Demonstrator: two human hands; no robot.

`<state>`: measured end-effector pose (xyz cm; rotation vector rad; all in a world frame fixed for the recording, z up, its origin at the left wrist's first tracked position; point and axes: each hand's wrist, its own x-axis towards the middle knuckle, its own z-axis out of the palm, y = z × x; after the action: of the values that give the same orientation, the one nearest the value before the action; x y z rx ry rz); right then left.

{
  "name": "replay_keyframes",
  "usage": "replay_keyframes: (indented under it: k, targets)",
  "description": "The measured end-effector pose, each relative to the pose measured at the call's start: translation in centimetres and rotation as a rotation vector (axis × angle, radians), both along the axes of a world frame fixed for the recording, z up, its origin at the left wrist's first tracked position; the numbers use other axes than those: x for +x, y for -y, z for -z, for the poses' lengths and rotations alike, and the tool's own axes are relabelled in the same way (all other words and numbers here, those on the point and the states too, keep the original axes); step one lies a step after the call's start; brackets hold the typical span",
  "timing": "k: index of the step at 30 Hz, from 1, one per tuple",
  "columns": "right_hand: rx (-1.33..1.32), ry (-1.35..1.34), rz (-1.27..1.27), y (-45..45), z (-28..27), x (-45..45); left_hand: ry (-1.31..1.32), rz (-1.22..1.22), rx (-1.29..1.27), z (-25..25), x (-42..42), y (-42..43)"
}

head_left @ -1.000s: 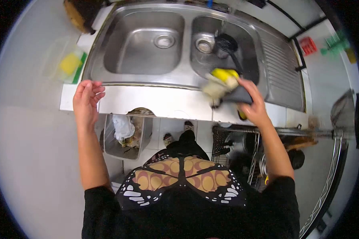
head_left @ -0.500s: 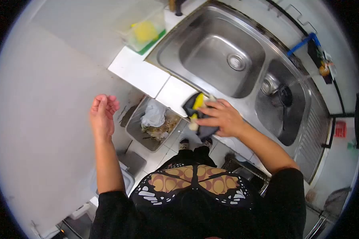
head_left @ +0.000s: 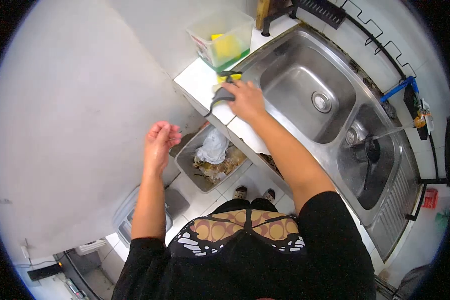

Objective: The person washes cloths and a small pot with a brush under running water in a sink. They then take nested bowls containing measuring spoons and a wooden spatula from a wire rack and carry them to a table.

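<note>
My right hand (head_left: 246, 99) is over the white tiled counter left of the sink, its fingers on a black, yellow and whitish cloth (head_left: 221, 96). The cloth is crumpled, with a dark part hanging toward the counter's front edge. Part of it is hidden under the fingers. My left hand (head_left: 159, 147) is raised in front of the wall with its fingers curled in and nothing visible in them. Just beyond the cloth stands a clear plastic container (head_left: 220, 42) with a yellow sponge-like block (head_left: 227, 46) and a green base.
The double steel sink (head_left: 265, 95) lies to the right. Water runs from a faucet (head_left: 419, 121) onto a black ladle-like utensil (head_left: 370, 152) in the smaller basin. Below the counter, a bin (head_left: 185, 172) holds food scraps and a plastic bag. A wire rack (head_left: 370, 25) hangs at the back.
My right hand has moved the cloth along the counter, away from me and to the left, close to the clear container. The left hand stays raised and curled; the view has shifted.
</note>
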<state>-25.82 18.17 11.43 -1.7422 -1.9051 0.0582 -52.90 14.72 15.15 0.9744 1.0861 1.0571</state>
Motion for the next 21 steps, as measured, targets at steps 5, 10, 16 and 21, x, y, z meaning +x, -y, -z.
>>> replay_keyframes:
  k: [5,10,16,21]
  targets:
    - [0.057,-0.271,0.19,5.1,-1.0,7.4,-0.183,0.0,-0.037,-0.6,2.0,1.5]
    - [-0.108,-1.132,0.273,11.7,-4.7,14.9,-0.44,0.317,0.471,0.9,10.8,1.4]
    - [0.05,-1.663,0.272,21.0,-6.9,21.5,-0.221,0.755,0.166,-3.5,30.4,5.8]
    - [0.164,-2.035,0.151,26.3,-4.1,31.2,0.167,1.136,-0.199,-1.9,43.8,8.0]
